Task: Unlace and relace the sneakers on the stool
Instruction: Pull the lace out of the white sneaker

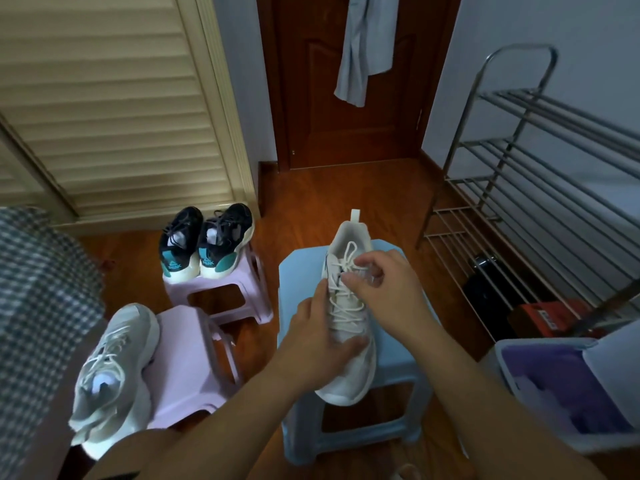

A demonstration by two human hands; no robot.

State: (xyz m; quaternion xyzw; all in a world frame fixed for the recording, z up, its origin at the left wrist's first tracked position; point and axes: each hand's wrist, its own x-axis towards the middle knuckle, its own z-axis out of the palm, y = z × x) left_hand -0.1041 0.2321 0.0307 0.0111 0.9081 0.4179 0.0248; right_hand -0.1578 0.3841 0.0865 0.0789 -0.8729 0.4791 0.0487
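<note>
A white sneaker [349, 372] stands on the light blue stool [398, 355], toe toward me, heel tab away. Cream laces [346, 306] cross its front. My left hand [318, 337] grips the sneaker's left side, thumb across the toe area and index finger along the eyelets. My right hand [384, 289] hovers over the upper laces, its thumb and fingers pinching a lace near the tongue. The matching white sneaker [110, 372] lies on a pink stool [187, 368] at lower left.
A black and teal pair of sneakers [204, 244] sits on a second pink stool [225, 292] behind. A metal shoe rack [540, 202] stands at right, a grey bin [568, 393] at lower right. Checked fabric [38, 306] fills the left edge. Wooden door ahead.
</note>
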